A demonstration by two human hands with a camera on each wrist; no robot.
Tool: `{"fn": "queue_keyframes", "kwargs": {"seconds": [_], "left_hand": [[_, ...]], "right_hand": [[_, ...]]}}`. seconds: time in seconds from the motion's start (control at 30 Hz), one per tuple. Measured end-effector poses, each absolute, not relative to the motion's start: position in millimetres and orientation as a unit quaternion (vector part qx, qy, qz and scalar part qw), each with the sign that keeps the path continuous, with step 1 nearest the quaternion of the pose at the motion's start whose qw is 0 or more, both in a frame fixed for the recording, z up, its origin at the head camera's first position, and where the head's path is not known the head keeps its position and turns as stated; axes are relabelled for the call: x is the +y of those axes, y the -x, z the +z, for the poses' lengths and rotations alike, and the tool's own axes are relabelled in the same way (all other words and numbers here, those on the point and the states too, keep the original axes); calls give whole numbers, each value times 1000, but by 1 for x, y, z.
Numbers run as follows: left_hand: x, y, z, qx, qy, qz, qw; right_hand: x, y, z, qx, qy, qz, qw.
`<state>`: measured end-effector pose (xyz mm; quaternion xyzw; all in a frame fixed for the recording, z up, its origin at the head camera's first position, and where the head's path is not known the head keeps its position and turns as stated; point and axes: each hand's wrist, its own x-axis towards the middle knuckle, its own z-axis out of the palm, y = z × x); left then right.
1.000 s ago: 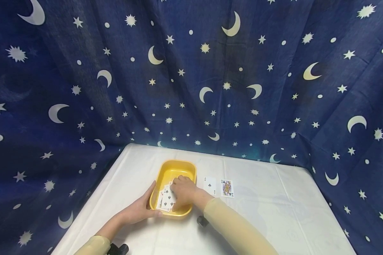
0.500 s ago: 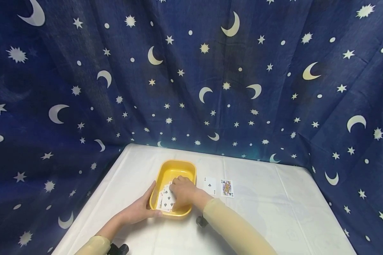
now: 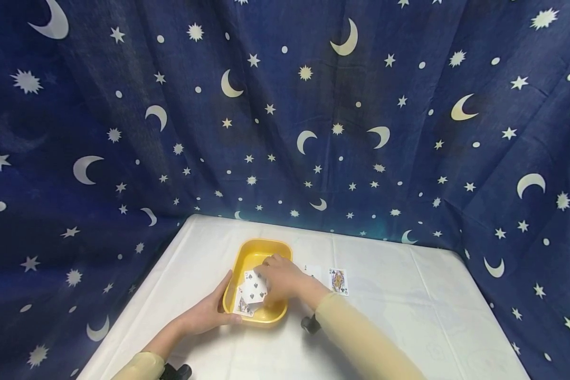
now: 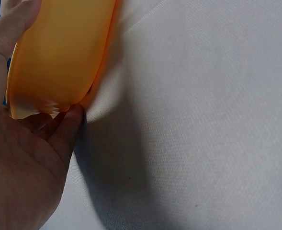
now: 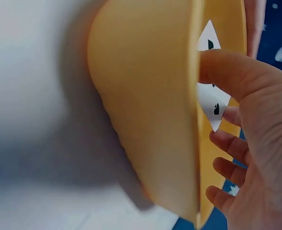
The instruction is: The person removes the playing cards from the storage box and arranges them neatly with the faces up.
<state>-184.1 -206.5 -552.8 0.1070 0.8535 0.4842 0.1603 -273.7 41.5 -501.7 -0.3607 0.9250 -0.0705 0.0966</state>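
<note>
A yellow plastic tub (image 3: 267, 244) stands on the table, and my left hand (image 3: 204, 315) grips its near left corner. The left wrist view shows thumb and fingers of that hand against the tub's wall (image 4: 62, 52). Inside the tub, my right hand (image 3: 281, 281) pinches a spade playing card (image 3: 254, 287) between thumb and fingers. The card is raised at a tilt, as the right wrist view shows with its spade card (image 5: 205, 99) behind the thumb. Beneath it lies a face card (image 3: 243, 307), partly covered. Whether more cards lie under is hidden.
To the tub's right, a queen of clubs (image 3: 338, 281) lies face up on the white cloth (image 3: 399, 316). Beside it an ace of clubs (image 3: 312, 271) is partly hidden by my right arm. A dark blue curtain (image 3: 285, 116) with moons and stars surrounds the table.
My right hand has lifted the spade card slightly and shifted a little up and right, uncovering more of the face card. My left hand stays at the tub's corner.
</note>
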Motion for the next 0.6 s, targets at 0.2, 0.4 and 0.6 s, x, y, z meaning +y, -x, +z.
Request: {"fn": "queue_keyframes", "kwargs": {"seconds": [0.2, 0.4, 0.6], "left_hand": [[-205, 185, -552, 856, -101, 480, 160], [-204, 185, -551, 858, -92, 480, 158], [-201, 185, -550, 862, -79, 475, 157]], "right_hand": [[60, 277, -485, 925, 364, -73, 77], [87, 283, -472, 929, 349, -100, 66], [121, 289, -464, 940, 318, -111, 54]]}}
